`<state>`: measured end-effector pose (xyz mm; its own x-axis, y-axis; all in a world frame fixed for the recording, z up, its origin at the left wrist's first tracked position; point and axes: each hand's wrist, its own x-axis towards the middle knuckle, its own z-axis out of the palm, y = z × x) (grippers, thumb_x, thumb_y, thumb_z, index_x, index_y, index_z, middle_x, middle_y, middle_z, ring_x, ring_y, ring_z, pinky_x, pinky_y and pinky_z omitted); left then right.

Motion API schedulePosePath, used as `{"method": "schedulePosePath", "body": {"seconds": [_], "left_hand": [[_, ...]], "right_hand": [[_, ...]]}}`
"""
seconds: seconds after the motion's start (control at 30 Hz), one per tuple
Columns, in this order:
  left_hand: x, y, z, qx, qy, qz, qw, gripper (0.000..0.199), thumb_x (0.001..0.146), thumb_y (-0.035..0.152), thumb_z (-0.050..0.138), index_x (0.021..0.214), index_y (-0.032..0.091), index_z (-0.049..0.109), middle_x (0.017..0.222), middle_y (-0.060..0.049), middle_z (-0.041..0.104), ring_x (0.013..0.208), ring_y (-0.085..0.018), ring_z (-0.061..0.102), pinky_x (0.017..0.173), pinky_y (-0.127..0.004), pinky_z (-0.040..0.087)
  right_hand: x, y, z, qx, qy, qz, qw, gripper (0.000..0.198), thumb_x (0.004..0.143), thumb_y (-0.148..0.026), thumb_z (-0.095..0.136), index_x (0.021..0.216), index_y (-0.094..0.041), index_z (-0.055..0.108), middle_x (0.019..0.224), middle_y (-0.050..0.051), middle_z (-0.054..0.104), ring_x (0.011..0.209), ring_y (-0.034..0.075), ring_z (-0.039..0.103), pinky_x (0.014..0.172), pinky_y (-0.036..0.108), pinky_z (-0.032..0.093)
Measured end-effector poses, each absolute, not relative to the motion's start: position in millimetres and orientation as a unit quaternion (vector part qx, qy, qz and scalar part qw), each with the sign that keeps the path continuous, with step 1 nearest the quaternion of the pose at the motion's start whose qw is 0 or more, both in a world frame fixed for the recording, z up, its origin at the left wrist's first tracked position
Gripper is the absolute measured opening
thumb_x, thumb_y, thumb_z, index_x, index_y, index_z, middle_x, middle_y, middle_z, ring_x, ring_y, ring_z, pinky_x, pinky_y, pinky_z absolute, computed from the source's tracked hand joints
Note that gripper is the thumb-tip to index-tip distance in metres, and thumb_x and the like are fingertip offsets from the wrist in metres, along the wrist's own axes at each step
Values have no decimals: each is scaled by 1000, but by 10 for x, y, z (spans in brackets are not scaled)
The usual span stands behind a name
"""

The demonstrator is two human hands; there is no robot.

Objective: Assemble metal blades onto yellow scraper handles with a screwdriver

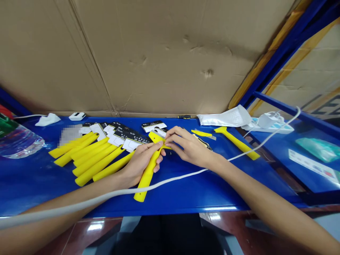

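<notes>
Brown cardboard (159,60) backs a blue bench (186,200) — glossy reddish floor (78,237) below.

A row of handles (101,165) lies left on the table (180,191), cards (122,136) by their far ends. The middle handle (147,177) is between left hand (145,159) and right hand (184,145). Right lies a lone handle (239,142); beyond it, perhaps a power strip (281,128).

Yellow tool (147,175), one: long rounded handle, widened head; small dark spot near handle's end. Handheld at centre, slanting, handle end nearest wearer, head away, partly covered by fingers (174,139).
</notes>
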<state>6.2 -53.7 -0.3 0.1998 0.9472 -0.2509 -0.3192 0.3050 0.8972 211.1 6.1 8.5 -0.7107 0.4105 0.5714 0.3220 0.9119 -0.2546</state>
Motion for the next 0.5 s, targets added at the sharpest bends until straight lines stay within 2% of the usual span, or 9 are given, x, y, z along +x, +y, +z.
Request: {"method": "schedulePosePath", "body": {"seconds": [0.2,0.33,0.5], "left_hand": [[28,-526,-34,359,416,469,692,24,97,36,77,93,13,71,84,-3,63,53,-6,49,39,-16,42],[3,-514,-55,359,412,470,693,24,98,36,76,93,13,70,85,-2,61,54,-6,48,39,-15,42],[0,-502,-67,359,411,463,698,26,98,37,75,90,13,70,82,-2,60,52,-6,46,38,-15,40]], "right_hand": [[2159,87,72,-142,-922,49,358,16,106,-19,61,113,-21,75,121,13,69,113,26,68,96,49,60],[2185,92,69,-141,-929,-19,340,19,105,-21,63,119,-22,77,126,15,69,113,29,69,90,51,60],[2205,110,62,-119,-934,-58,332,17,106,-19,62,114,-19,77,124,17,71,109,29,70,86,48,61]]}}
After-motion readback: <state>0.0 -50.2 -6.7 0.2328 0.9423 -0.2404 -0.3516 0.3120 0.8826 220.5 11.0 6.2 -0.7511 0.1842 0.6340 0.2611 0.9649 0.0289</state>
